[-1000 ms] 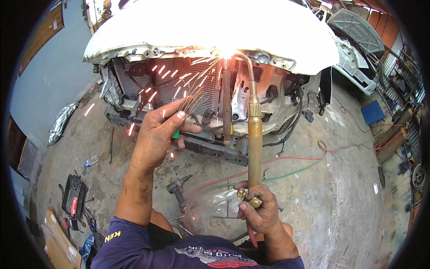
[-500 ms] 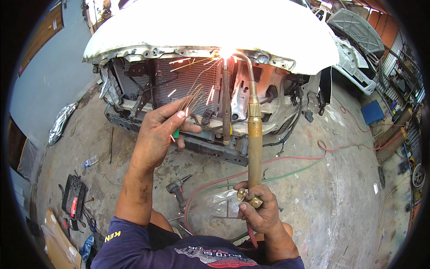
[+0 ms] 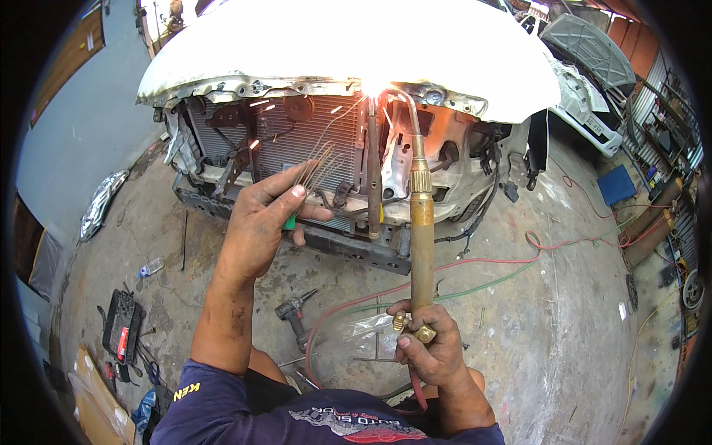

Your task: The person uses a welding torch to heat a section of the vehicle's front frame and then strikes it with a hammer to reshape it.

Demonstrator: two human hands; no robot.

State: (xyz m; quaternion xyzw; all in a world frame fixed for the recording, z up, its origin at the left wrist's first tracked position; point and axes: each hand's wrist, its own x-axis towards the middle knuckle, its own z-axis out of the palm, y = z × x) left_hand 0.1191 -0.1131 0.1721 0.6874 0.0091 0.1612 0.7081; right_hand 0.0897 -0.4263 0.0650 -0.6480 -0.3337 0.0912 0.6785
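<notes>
My right hand (image 3: 434, 348) is closed around the valve end of a brass gas welding torch (image 3: 422, 252). The torch stands upright in view, its bent tip at the front edge of a white car hood (image 3: 297, 44). A dazzling glow at the tip hides the exact contact, and a few sparks fly off to the left. Between the fingers of my left hand (image 3: 259, 215) is a bunch of thin bent wire (image 3: 317, 169), one strand reaching up toward the glow. Something green (image 3: 290, 222) shows under my left thumb. Left of the torch, a metal bar (image 3: 374, 178) runs down from the hood edge.
Below the hood are the exposed radiator (image 3: 334, 122) and front crossmember (image 3: 326, 242). A cordless drill (image 3: 295, 315) and a red hose (image 3: 475, 261) beside a green one lie on the concrete. At left are a black tray (image 3: 121, 326) and a plastic bottle (image 3: 151, 268).
The sparks have thinned out and sit in different spots. Both hands, the wire and the torch are almost where they were.
</notes>
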